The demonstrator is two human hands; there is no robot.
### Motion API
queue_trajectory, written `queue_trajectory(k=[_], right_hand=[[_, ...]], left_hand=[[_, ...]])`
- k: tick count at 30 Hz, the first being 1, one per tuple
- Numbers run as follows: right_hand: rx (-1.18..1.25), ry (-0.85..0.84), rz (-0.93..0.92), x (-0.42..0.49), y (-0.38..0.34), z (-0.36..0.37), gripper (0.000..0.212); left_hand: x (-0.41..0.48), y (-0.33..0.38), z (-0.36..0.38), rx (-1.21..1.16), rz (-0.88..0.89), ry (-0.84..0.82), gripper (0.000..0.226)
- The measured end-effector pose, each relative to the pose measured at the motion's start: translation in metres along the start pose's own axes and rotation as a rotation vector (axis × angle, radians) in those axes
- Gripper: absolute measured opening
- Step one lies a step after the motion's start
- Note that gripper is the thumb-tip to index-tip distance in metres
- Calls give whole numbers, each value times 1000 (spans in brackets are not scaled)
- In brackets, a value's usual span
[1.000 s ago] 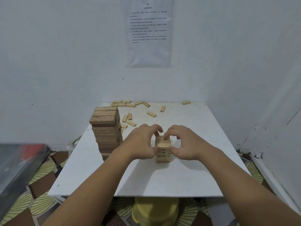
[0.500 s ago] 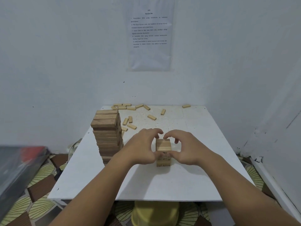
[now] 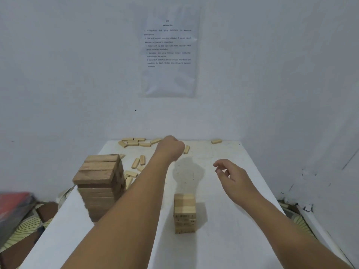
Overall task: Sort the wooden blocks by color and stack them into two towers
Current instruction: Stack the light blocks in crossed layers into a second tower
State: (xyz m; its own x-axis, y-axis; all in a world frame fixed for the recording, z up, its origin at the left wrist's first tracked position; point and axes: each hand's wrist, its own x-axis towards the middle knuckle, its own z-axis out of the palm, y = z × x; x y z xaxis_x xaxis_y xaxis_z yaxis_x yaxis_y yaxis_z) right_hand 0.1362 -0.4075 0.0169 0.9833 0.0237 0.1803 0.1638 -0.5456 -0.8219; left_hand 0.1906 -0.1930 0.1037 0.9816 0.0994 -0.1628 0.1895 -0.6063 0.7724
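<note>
Okay, the printed sheet on the wall has a heading and numbered lines, too blurred for us to read. Small dark print on the light tower's side blocks is unreadable too. We count two towers on the table: the tall dark tower at left and the short light one at centre, each topped by three blocks. Roughly fourteen loose light blocks lie at the far side, some hidden by the arm. Half a second ago both hands cupped the light tower; now both are off it. The left hand reaches over the loose blocks with its fingers hidden, so we cannot tell its grip. The right hand hovers relaxed, holding nothing.
</note>
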Motion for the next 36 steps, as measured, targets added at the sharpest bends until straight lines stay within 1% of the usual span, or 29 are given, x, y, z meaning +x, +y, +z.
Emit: queue_trajectory(k=[1, 2, 4, 6, 8, 9, 10, 12, 13, 15, 18, 19, 20, 23, 25, 27, 28, 30, 31, 33, 36], right_hand=[[-4, -16, 14, 12, 5, 3, 21], [-15, -43, 18, 25, 11, 7, 22], [-54, -115, 23, 52, 22, 18, 23], [-143, -178, 14, 78, 31, 31, 28], [-279, -225, -26, 103, 35, 46, 36], [-341, -235, -47, 115, 35, 53, 39], [-397, -237, -64, 127, 33, 60, 42], [-491, -228, -76, 147, 30, 76, 49], [-527, -226, -72, 157, 30, 84, 51], [-580, -244, -63, 172, 32, 97, 51], [-624, -246, -88, 180, 38, 110, 37], [-628, -228, -106, 181, 41, 110, 34], [-623, -207, -126, 180, 44, 109, 33], [-544, -171, -185, 174, 57, 101, 39], [-439, -167, -205, 168, 64, 94, 44], [-360, -111, -162, 166, 68, 83, 53], [-367, -59, -115, 168, 70, 75, 57], [-440, 37, -8, 177, 78, 60, 61], [-486, 59, 41, 183, 82, 52, 62], [-573, 53, 99, 194, 90, 42, 56], [-641, -23, 100, 207, 98, 38, 45]], left_hand=[[11, 3, 3, 79, -25, -4, 12], [21, 5, 6, 153, -39, -15, 10], [40, 7, 13, 279, -50, -47, 22], [64, 0, 22, 396, -61, -65, 16], [86, -9, 28, 528, -72, -125, 9], [96, -14, 31, 599, -88, -169, 17], [104, -19, 33, 664, -107, -201, 30], [118, -32, 38, 750, -104, -198, 53], [125, -39, 41, 785, -90, -178, 57], [137, -52, 45, 830, -67, -130, 55], [149, -58, 44, 808, 14, -78, 34], [150, -57, 43, 766, 39, -77, 32], [151, -57, 42, 702, 62, -87, 37], [149, -57, 43, 525, 152, -152, 62], [151, -60, 47, 466, 205, -172, 67], [154, -60, 50, 414, 227, -190, 68], [155, -59, 52, 400, 230, -201, 70], [156, -55, 56, 405, 242, -217, 76], [157, -53, 58, 414, 252, -221, 76], [159, -51, 63, 425, 273, -226, 75], [162, -50, 66, 440, 290, -233, 74]])
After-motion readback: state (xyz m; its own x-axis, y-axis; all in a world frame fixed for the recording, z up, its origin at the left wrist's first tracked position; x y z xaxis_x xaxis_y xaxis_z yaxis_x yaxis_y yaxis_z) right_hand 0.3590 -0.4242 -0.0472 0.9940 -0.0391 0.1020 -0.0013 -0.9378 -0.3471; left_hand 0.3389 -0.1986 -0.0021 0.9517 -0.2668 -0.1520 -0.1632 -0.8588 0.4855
